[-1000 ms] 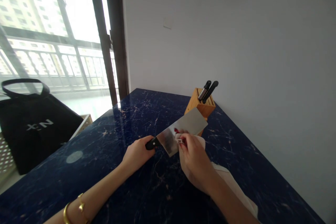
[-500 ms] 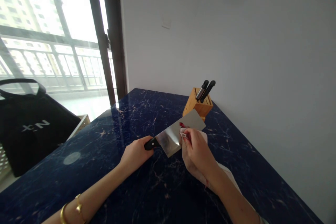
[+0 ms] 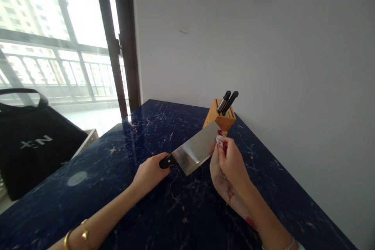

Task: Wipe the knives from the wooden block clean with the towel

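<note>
Dark blue marbled tabletop (image 3: 140, 218) fills the space before you, with a pale wall (image 3: 278, 54) behind it and a tall window (image 3: 73, 11) at the left. Since a second ago, your right hand (image 3: 233, 160) has slid along the cleaver (image 3: 196, 148) from mid-blade to its far end, taking the pale cloth (image 3: 218, 177) along; red patches now show on the hanging part. Your left hand (image 3: 150, 172) has stayed wrapped around the black handle, while your right thumb and fingers pinch the bunched cloth against the blade. You hold the cleaver over the middle of the tabletop, its long axis slanting from the handle, near and left, to the squared tip, far and right; the cutting edge faces down toward your right forearm. Just past the tip stands the wooden knife block (image 3: 212, 119); you can't tell whether they touch. Room is tightest there, while the surface stretches broadly leftward to the long edge by the black bag (image 3: 32, 156). The right edge runs beside the wall.
</note>
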{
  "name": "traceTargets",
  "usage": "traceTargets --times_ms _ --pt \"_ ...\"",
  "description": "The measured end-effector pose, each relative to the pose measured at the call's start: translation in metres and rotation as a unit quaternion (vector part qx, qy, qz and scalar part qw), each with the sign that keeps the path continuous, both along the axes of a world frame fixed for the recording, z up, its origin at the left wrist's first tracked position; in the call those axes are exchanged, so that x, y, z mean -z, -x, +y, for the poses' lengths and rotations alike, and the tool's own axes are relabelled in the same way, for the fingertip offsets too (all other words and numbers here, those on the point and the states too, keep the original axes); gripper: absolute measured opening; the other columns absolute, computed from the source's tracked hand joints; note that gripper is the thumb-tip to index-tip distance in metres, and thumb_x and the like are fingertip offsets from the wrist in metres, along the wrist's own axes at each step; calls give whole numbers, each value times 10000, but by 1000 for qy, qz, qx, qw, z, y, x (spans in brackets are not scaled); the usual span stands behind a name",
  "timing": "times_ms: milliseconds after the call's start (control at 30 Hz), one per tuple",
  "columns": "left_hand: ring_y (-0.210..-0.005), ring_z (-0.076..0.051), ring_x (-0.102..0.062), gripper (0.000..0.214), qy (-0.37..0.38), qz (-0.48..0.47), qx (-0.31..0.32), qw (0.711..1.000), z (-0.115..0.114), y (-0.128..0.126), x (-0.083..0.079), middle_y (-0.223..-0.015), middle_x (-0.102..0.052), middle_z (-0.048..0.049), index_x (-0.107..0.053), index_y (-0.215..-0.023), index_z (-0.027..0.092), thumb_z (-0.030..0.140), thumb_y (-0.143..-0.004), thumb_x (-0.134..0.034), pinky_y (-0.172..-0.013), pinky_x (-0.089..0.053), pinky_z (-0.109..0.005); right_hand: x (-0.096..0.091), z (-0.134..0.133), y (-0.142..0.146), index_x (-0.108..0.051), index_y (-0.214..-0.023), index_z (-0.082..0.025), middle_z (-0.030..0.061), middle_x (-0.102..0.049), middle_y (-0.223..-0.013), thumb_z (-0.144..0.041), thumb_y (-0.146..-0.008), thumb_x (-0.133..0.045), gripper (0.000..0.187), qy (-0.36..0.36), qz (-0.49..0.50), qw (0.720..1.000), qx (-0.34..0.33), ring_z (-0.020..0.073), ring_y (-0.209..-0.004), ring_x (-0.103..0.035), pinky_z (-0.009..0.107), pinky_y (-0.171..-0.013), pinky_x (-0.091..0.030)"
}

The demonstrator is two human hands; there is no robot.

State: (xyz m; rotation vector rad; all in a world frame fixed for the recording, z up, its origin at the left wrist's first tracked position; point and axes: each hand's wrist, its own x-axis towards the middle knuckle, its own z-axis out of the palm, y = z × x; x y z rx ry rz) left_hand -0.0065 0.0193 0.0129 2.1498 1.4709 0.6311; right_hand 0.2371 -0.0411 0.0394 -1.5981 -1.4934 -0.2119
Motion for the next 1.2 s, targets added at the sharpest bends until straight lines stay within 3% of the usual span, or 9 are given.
traceTargets --times_ms 100,367,533,767,1000,1200 --pt "-588 -129 -573 142 6 -6 3 1000 0 0 -1 -664 -619 49 -615 -786 268 256 -697 -505 -497 -304 -190 -2 -1 -2 -482 -958 -178 110 -586 -952 -266 -828 -401 177 -11 -7 1000 7 229 -893 -560 381 -776 -444" --pt "-655 -154 -597 173 -4 46 5 999 -2 2 -5 -711 -638 34 -619 -856 288 283 -719 -515 -544 -332 -203 -20 -9 -28 -476 -958 -164 109 -606 -845 -322 -803 -450 223 -51 39 991 120 241 -746 -584 370 -645 -462" --pt "-703 -175 -612 196 -29 93 3 995 -2 3 -7 -735 -649 24 -614 -884 309 270 -724 -508 -557 -327 -213 -27 -14 -19 -467 -1013 -158 116 -595 -907 -317 -821 -440 250 -101 33 986 132 233 -799 -578 364 -691 -457" --pt "-693 -167 -613 215 -18 97 10 995 -6 0 -7 -724 -648 30 -617 -878 312 241 -710 -503 -552 -327 -207 -12 -8 4 -481 -987 -183 86 -571 -918 -279 -836 -426 187 -50 -10 998 34 213 -847 -549 374 -753 -447" --pt "-739 -190 -623 245 -36 92 20 995 -9 -2 -5 -745 -663 29 -619 -900 327 232 -701 -513 -572 -337 -218 -4 -2 9 -482 -979 -174 96 -573 -931 -266 -839 -410 183 -33 6 999 -3 218 -872 -544 392 -776 -441" --pt "-748 -184 -621 239 -22 76 10 997 -9 -2 -6 -759 -664 30 -619 -903 327 230 -712 -513 -589 -345 -218 11 -3 39 -469 -988 -184 95 -568 -916 -217 -843 -396 167 8 -39 996 -74 223 -883 -540 386 -771 -444"
